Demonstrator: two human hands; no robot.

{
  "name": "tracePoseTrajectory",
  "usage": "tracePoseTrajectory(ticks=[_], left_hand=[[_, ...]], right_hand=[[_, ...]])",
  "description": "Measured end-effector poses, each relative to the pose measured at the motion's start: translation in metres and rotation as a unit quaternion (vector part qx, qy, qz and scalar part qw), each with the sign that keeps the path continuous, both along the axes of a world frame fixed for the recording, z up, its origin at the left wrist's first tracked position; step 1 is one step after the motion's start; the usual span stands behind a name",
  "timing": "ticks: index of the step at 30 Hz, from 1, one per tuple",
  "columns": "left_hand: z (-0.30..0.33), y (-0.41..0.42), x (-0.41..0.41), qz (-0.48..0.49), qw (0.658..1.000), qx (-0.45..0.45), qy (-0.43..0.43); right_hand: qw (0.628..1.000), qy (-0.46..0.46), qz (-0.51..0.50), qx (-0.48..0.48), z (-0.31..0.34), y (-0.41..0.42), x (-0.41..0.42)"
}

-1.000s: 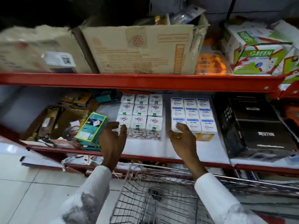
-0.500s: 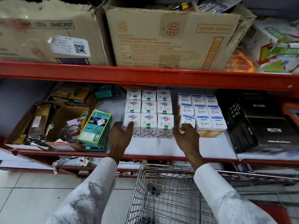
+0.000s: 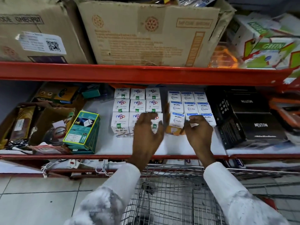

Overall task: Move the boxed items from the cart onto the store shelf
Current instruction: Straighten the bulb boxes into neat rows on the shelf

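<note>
Two blocks of small white boxes stand on the red-edged store shelf [image 3: 146, 155]: a purple-logo block [image 3: 121, 109] on the left and a blue-topped block [image 3: 189, 108] on the right. My left hand [image 3: 146, 132] hovers in front of the left block's front row, fingers spread, holding nothing. My right hand [image 3: 198, 132] is at the front row of the blue-topped block, fingers curled over the front middle box; I cannot tell whether it grips the box. The wire cart [image 3: 170, 192] stands below my arms; what it holds is not visible.
A teal box [image 3: 82, 130] leans at the left of the white blocks, beside open cartons of clutter [image 3: 32, 122]. Black boxes [image 3: 253, 120] fill the shelf's right. Large cardboard cartons [image 3: 146, 33] and green-printed boxes [image 3: 267, 44] sit on the upper shelf.
Both hands have shifted right along the front rows: the left from the left block's left corner to its right side, the right from the first blue-topped box to the middle one.
</note>
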State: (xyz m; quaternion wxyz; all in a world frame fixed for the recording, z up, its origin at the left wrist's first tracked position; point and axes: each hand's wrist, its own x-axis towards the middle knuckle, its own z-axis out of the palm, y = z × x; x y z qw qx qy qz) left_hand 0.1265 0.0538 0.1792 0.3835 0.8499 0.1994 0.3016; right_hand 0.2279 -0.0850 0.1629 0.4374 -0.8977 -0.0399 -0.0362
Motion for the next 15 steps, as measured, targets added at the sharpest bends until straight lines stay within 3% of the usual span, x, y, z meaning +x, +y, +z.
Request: tracePoseTrajectory(ticks=[5,10,15], left_hand=[[-0.012,-0.041,0.047,-0.049,0.995,0.024,0.084],[-0.019,-0.054,0.072,-0.026,0.985,0.055,0.161],[-0.024,-0.062,0.081,-0.019,0.981,0.054,0.185]], right_hand=[[0.999,-0.031,-0.009,-0.043,-0.003,-0.045,0.030],[0.996,0.015,0.016,-0.089,-0.039,-0.080,0.073],[0.995,0.049,0.033,-0.084,-0.010,-0.079,0.067]])
